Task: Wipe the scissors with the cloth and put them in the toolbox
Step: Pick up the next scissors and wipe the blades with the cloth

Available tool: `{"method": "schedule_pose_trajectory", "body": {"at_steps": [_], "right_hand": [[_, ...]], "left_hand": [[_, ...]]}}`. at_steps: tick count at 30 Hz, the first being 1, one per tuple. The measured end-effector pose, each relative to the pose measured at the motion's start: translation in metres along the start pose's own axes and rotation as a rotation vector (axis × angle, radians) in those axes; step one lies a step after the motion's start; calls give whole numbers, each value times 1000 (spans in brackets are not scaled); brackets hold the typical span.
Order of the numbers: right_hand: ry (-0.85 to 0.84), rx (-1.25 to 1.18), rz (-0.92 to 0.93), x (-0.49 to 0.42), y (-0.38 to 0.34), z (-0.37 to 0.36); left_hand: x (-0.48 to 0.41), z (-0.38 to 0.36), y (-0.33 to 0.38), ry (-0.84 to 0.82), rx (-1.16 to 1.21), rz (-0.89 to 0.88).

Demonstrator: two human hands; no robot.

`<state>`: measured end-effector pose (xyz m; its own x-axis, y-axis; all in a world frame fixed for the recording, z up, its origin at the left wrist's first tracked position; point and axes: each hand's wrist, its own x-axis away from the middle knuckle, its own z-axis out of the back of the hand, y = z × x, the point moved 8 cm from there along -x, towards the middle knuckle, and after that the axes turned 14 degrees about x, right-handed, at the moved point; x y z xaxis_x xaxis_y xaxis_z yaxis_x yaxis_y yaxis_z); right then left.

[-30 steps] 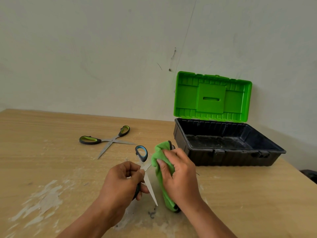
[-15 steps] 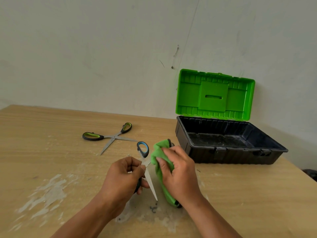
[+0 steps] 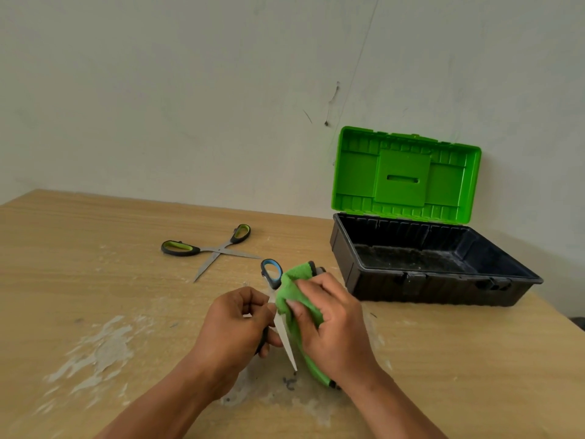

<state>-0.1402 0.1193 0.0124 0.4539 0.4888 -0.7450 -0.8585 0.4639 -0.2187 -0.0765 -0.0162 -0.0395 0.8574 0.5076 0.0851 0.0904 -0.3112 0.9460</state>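
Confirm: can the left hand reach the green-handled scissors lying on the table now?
Probably not yet: the left hand grips the blue-handled scissors while the right hand holds the cloth on them. The table between it and the green-handled scissors looks unobstructed.

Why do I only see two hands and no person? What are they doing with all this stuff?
The camera sits on the person's head and looks down, so you only see their own hands. The left hand holds the blue-handled metal scissors. The right hand grips the fuzzy green cloth against them to wipe them. On the light wooden table lie green-handled metal scissors, spread open, and a black plastic toolbox with its green lid standing up.
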Motion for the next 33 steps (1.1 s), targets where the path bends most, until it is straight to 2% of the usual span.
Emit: {"method": "schedule_pose_trajectory", "body": {"at_steps": [3, 6, 8, 11, 14, 17, 22, 27, 31, 33], "right_hand": [[62, 39, -114, -5, 16, 6], [40, 48, -51, -1, 8, 7], [44, 66, -75, -2, 12, 6], [116, 146, -220, -6, 35, 13], [175, 159, -283, -3, 43, 27], [161, 87, -195, 1, 24, 29], [-67, -61, 8, 7, -22, 0], [-30, 24, -118, -1, 10, 0], [-130, -19, 4, 5, -12, -3], [-112, -33, 0, 3, -10, -1]], "left_hand": [[1, 0, 1, 3, -1, 1], [4, -3, 4, -21, -8, -3], [4, -2, 8, -26, -52, -26], [3, 2, 17, -10, -267, -121], [1, 9, 31, 44, -471, -286], [-1, 17, 38, 96, -513, -350], [4, 5, 34, 6, -512, -399], [4, 0, 26, -25, -513, -404], [9, -1, 30, -37, -520, -434], [9, -1, 30, -38, -528, -441]]}}
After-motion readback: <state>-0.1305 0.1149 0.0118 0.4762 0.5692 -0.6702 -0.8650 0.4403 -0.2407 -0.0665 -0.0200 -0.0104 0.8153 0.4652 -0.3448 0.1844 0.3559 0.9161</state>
